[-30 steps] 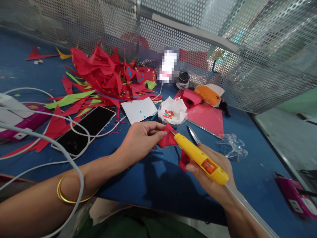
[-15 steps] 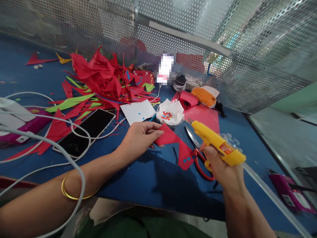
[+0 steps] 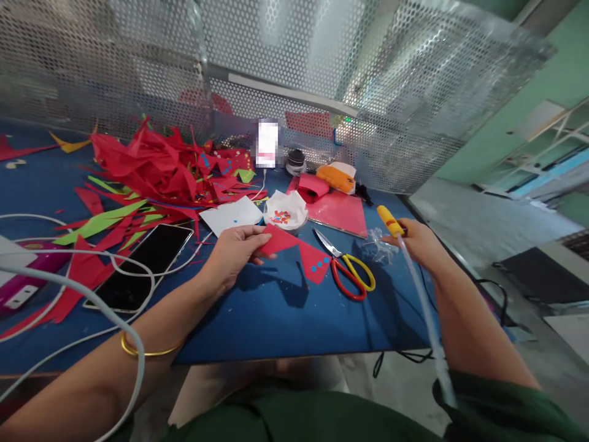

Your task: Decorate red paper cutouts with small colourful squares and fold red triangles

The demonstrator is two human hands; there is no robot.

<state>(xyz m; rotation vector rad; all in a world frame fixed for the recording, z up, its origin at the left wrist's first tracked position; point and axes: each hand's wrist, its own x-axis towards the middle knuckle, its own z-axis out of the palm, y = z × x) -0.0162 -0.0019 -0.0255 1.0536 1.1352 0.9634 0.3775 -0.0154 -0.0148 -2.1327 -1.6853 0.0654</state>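
Observation:
My left hand pinches one end of a red paper cut-out between thumb and fingers. Its far end, with a few small blue squares, reaches out to the right above the blue table. In my right hand, at the table's right side, is a yellow hot glue gun, its long clear glue stick trailing down toward my forearm. Scissors with one red and one yellow handle lie between the hands, blades apart. Beyond the cut-out stands a white paper-lined bowl containing small red and blue bits.
A heap of red scraps spreads over the back left. White cables loop across a dark phone by my left arm. A white sheet, a black-lidded jar, an orange item and crumpled clear plastic lie farther back.
My right hand has carried the glue gun rightward, away from the cut-out and scissors, and turned it. My left hand still pinches the cut-out. The camera view has swung right.

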